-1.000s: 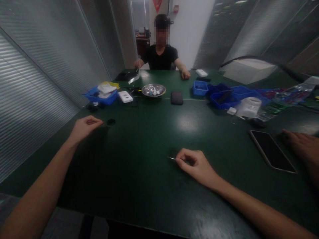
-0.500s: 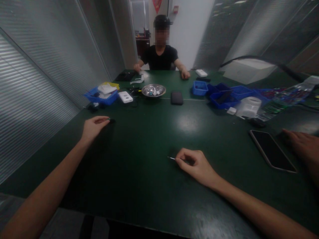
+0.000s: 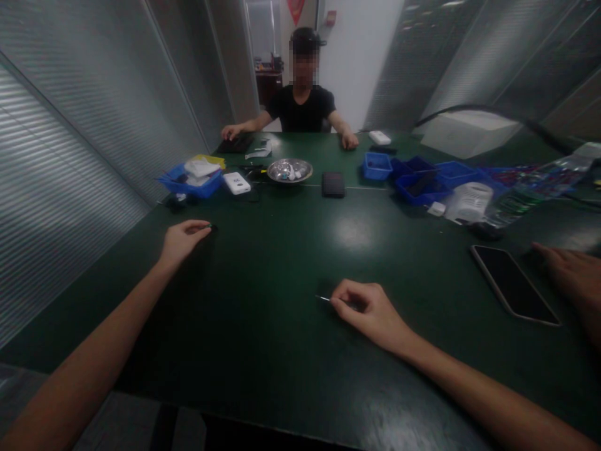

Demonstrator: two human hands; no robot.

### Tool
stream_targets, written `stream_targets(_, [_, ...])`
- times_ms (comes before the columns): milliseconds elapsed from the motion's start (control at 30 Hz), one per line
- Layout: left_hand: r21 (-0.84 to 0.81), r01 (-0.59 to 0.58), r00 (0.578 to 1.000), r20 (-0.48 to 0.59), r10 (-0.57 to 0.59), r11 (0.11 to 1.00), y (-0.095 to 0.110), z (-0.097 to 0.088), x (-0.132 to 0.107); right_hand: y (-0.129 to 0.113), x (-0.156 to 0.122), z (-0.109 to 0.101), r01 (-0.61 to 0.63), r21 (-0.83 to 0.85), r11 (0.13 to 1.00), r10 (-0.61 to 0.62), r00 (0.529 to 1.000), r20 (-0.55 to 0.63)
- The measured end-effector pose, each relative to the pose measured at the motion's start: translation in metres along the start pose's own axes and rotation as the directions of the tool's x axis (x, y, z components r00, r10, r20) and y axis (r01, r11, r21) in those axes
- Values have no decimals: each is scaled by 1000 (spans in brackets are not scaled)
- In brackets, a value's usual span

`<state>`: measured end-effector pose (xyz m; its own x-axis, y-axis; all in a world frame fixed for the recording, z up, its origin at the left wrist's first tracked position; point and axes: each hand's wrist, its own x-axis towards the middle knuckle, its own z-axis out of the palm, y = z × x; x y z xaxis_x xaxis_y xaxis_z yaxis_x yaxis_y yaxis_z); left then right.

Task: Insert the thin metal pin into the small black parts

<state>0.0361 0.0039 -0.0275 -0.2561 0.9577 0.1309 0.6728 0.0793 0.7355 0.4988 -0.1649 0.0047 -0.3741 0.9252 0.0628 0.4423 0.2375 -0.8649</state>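
Green table [image 3: 263, 269]: left hand [image 3: 179, 242] pinched on a blurred dark piece [image 3: 214, 227], right hand [image 3: 375, 316] pinched on a half-hidden thin rod [image 3: 323, 298].

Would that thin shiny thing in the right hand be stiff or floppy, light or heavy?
The thin shiny thing is probably stiff, since it juts straight from the right hand. It looks light, being so slender. Its glint suggests a smooth, perhaps slippery surface.
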Motion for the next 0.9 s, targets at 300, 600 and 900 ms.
stream_targets(300, [-46, -1, 1000, 13, 2, 999, -2, 1, 1, 1, 0, -1, 0, -17, 1000, 0, 1000, 7])
stream_targets(600, [18, -50, 998, 41, 50, 999, 2, -1, -1, 1, 0, 0, 2, -16, 1000, -2, 1000, 5])
stream_targets(900, [-55, 79, 994, 86, -74, 995, -3, -1, 10, 0, 1, -1, -1, -21, 1000, 1, 1000, 0])
